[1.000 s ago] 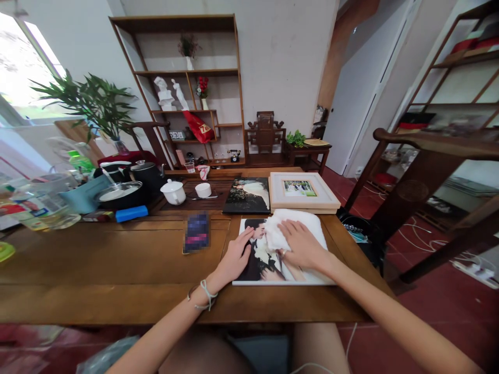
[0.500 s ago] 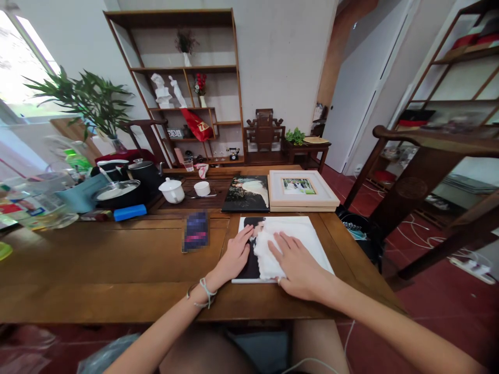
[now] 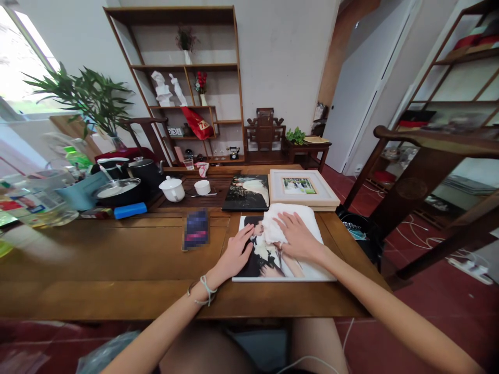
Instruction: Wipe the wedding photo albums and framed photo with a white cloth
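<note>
A photo panel (image 3: 253,262) with a printed portrait lies flat near the table's front edge. My left hand (image 3: 236,251) rests on its left side, fingers stretched out and holding nothing. Pressed against the panel's upper right part is a white cloth (image 3: 307,214), bunched at its left end. My right hand (image 3: 298,236) lies over this cloth and holds it against the surface, with the fingers partly spread. The cloth and my right hand cover part of the print.
Behind the panel lie a dark photo panel (image 3: 246,200) and a light wooden frame (image 3: 327,199). A blurred-out dark item (image 3: 196,228) is to the left. Farther back stand a white lidded bowl (image 3: 172,190), a white cup (image 3: 202,187) and a black kettle (image 3: 143,174). A wooden chair (image 3: 409,187) stands right.
My right hand and the cloth have moved up, away from me, across the panel. More of the portrait's lower part now shows. My left hand has stayed almost in place.
</note>
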The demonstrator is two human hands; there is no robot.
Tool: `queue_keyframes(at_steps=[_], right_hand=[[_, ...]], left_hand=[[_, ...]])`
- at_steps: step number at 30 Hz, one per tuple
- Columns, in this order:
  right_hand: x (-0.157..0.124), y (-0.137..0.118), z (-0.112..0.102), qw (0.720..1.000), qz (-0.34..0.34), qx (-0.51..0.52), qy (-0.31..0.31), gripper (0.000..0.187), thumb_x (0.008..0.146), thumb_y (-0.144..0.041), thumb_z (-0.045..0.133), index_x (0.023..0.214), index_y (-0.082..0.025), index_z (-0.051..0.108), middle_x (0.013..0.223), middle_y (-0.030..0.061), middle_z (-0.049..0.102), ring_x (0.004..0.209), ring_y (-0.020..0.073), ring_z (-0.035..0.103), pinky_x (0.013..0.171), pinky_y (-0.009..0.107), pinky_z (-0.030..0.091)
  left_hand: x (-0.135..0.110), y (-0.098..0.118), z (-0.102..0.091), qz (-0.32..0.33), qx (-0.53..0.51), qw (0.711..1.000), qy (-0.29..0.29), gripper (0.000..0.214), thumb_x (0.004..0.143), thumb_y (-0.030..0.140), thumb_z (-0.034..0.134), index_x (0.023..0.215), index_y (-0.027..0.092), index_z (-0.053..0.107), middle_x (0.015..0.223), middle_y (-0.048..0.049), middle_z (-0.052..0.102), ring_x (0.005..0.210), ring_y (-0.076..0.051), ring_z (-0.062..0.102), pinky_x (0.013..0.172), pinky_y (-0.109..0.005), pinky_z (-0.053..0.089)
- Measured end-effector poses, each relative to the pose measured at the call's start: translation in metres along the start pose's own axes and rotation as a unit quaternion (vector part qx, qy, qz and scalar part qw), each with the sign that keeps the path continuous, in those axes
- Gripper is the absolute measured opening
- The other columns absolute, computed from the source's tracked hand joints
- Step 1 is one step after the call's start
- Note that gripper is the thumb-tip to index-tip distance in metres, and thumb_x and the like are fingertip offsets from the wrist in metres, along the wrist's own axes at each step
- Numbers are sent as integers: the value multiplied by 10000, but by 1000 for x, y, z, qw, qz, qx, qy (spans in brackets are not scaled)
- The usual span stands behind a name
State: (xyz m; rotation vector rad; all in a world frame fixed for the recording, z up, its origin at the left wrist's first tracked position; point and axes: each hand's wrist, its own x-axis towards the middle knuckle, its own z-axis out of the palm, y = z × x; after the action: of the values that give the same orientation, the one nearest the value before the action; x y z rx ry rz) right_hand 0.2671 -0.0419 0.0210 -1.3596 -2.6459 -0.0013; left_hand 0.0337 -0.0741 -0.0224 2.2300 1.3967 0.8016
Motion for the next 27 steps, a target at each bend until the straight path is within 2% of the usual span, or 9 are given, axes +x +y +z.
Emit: queue_keyframes(at_steps=[3,7,10,13,20,23,27], right_hand=[[-14,-20,-1,1000,-13,-7,-7,670,867,-378,498,1436,-47,372,1496,222,335,1399,363,226,1146,525,107],[-42,-47,-5,999,-43,-2,-24,725,842,-404,538,1454,-67,348,1504,219,321,1401,381,211,1145,537,97],[-54,-55,-9,997,-60,13,-38,755,823,-413,567,1462,-82,335,1508,219,313,1405,378,200,1144,542,98],[-47,-45,-11,997,-58,29,-42,742,809,-402,584,1447,-97,362,1505,204,326,1409,349,207,1149,519,108],[2,1,-1,998,-51,24,-5,720,776,-331,580,1419,-76,382,1492,207,345,1404,322,217,1143,515,105],[9,4,3,999,-44,15,5,702,780,-315,551,1412,-56,389,1485,211,355,1399,328,224,1143,511,108],[3,-6,4,999,-38,1,-1,697,803,-340,526,1419,-47,382,1484,221,352,1399,344,219,1138,533,107]], left_hand=[[1,-1,1,8,-4,1000,8,471,931,204,377,1398,239,422,1510,-97,383,1401,-244,341,1122,-513,284],[1,-2,1,11,-10,1000,13,469,926,198,382,1392,214,435,1499,-112,398,1398,-245,346,1129,-506,280],[1,-2,1,12,-11,1000,6,473,929,199,373,1399,209,427,1502,-115,393,1405,-243,336,1133,-500,277],[1,-1,0,10,-8,1000,1,471,930,202,372,1398,213,426,1507,-113,383,1407,-243,332,1133,-502,276],[1,-1,1,10,-4,1000,10,461,934,216,380,1392,217,435,1504,-110,390,1402,-246,339,1129,-506,277],[1,-2,1,7,-7,1000,8,464,933,224,384,1393,214,437,1503,-113,392,1401,-250,341,1129,-503,281],[1,-4,2,11,-11,1000,20,459,930,228,392,1385,218,448,1497,-111,401,1398,-248,346,1132,-501,279]])
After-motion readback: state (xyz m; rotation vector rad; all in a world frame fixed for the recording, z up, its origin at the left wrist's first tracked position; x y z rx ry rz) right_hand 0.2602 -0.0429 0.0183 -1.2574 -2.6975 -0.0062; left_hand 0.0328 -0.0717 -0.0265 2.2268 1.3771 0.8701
